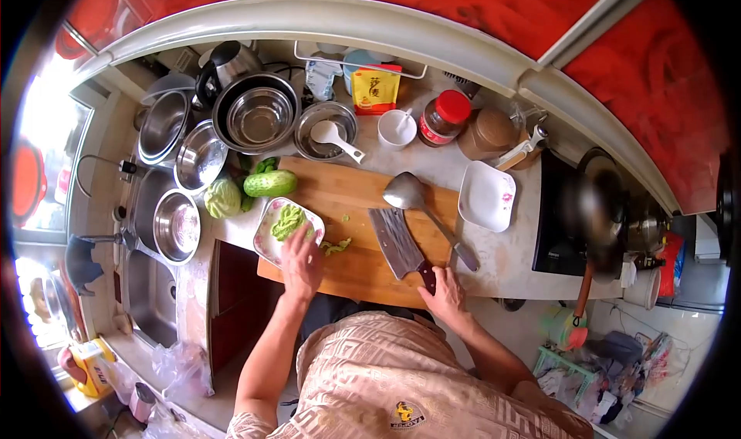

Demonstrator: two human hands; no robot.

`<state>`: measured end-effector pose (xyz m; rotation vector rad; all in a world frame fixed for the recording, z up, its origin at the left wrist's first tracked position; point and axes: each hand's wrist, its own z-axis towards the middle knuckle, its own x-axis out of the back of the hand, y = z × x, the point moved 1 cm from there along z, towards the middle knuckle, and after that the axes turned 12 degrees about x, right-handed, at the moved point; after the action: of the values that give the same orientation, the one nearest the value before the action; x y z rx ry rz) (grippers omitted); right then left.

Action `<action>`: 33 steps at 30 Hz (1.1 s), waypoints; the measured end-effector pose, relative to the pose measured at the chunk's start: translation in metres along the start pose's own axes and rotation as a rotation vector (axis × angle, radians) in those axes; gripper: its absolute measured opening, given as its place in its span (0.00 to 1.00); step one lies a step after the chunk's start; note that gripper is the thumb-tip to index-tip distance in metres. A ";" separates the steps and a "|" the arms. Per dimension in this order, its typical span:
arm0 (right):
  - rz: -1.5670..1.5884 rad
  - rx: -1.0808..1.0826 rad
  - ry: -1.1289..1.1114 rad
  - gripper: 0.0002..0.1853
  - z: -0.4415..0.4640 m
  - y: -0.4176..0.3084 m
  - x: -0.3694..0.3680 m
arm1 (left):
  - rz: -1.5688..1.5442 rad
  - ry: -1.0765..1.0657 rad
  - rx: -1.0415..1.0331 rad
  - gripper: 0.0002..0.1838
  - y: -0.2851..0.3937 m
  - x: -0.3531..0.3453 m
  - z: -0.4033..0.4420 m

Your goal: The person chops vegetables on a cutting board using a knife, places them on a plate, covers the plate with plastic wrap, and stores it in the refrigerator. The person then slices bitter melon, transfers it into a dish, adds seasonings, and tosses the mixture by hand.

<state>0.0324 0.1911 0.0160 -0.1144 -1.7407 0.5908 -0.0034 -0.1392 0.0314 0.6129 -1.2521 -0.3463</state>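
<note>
My left hand (301, 263) is over the near right edge of a flower-patterned plate (262, 242), its fingers loosely apart beside a small heap of shredded green vegetable (288, 221). A few more green shreds (336, 247) lie on the wooden cutting board (340, 196), just right of that hand. My right hand (445, 294) is at the board's near edge, with thumb and fingers closed about the dark handle of a cleaver (397, 242). The wet blade rests flat on the board, pointing away from me. Beside it lies a metal spatula (421, 200).
A cucumber (270, 183) and a pale green cabbage (223, 198) sit left of the board. Several metal bowls (176, 227) stand near the sink (152, 296). On the right are a white dish (486, 197) and a pan (598, 207) on the stove. A red-lidded jar (445, 117) stands behind.
</note>
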 end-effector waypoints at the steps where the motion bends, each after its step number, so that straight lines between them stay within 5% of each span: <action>1: 0.078 0.024 0.032 0.25 0.000 0.008 -0.008 | -0.111 -0.069 0.038 0.21 0.009 -0.010 -0.008; 4: 0.212 0.000 -0.081 0.21 0.010 0.016 -0.012 | -0.210 -0.086 0.071 0.23 0.018 -0.043 -0.036; 9: 0.349 0.086 0.064 0.17 0.029 0.009 -0.018 | 0.016 -0.083 0.181 0.34 0.017 -0.058 -0.062; 20: 0.336 0.229 -0.112 0.14 0.056 -0.023 -0.018 | 0.004 0.047 0.384 0.33 0.041 -0.092 -0.023; 29: 0.566 0.087 -0.071 0.13 0.016 -0.045 0.014 | -0.293 0.073 0.142 0.27 0.056 -0.080 -0.010; 33: 0.434 0.174 -0.040 0.12 0.044 -0.098 0.035 | -0.403 0.280 0.070 0.29 0.014 -0.048 0.012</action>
<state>0.0056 0.1053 0.0842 -0.3660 -1.7030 1.0640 -0.0302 -0.1036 0.0050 0.9433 -0.8714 -0.5324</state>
